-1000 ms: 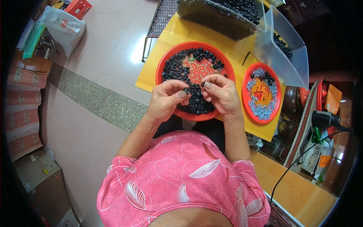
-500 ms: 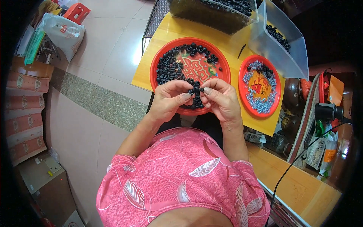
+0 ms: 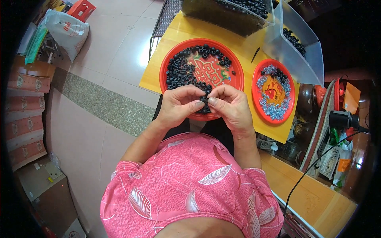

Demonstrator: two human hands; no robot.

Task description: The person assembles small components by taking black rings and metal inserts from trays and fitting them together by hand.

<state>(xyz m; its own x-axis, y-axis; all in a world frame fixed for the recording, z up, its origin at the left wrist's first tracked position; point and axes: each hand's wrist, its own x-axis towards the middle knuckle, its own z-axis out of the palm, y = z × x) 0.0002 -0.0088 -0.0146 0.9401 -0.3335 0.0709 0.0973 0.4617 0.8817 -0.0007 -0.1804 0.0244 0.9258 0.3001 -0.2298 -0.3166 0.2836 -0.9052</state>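
Left hand (image 3: 177, 104) and right hand (image 3: 230, 106) meet at the fingertips over near side of large round red plastic plate (image 3: 239, 69); both narrow, pinching at a small black round piece (image 3: 203, 99), mostly covered by fingers. Plate sits on yellow wooden tabletop (image 3: 248, 48), holds loose black ring-shaped pieces (image 3: 178, 73). Smaller oval-looking red plate (image 3: 274, 121) to the right: shiny silver-blue bits (image 3: 274, 112) plus some black pieces. Two clear plastic bins (image 3: 222, 20) at far end. Pale tiled floor (image 3: 119, 31), speckled grey band (image 3: 103, 99); white sack (image 3: 75, 33) upper left. Writing: red print on sack, too small to read; gold character-like motif on large plate, partly covered. Large plate near tabletop's left edge, small one near right edge; yellow strip between plates, thin black stick (image 3: 255, 55) beyond it.
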